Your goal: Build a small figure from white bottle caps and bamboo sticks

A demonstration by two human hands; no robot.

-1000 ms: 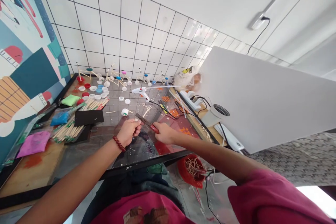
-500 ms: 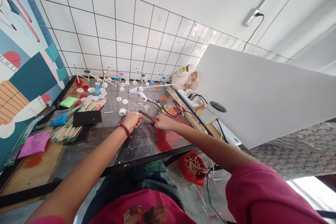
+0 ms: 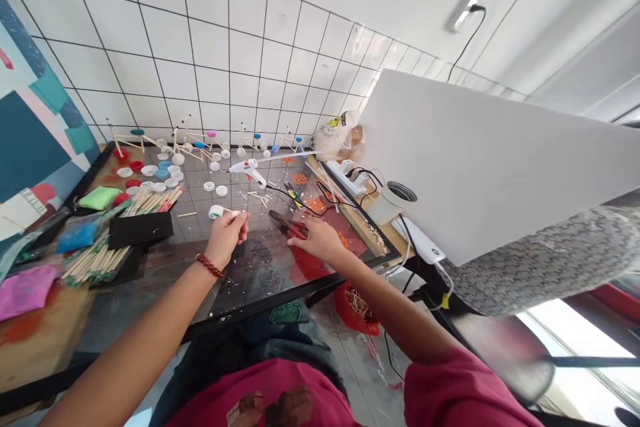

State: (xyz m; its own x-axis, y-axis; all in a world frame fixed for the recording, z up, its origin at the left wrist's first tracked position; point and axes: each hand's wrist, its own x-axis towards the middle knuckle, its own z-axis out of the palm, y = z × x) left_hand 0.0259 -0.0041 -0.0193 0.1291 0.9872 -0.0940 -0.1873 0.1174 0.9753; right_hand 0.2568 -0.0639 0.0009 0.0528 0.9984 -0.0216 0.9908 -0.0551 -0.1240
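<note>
My right hand (image 3: pixel 314 237) holds red-handled pliers (image 3: pixel 286 223) over the tabletop (image 3: pixel 250 280) | my left hand (image 3: pixel 227 233) pinches closed, on what I can't tell | assembled stick-and-cap models (image 3: pixel 200 145) line the back; loose caps (image 3: pixel 149 170) and sticks (image 3: pixel 97 263) lie unjoined

On my table (image 3: pixel 250 297), sticks (image 3: pixel 97 263) lie left of my left hand (image 3: pixel 229 235), a glue gun (image 3: pixel 250 171) beyond it; pliers (image 3: pixel 281 221) in my right hand (image 3: pixel 317 240)
</note>
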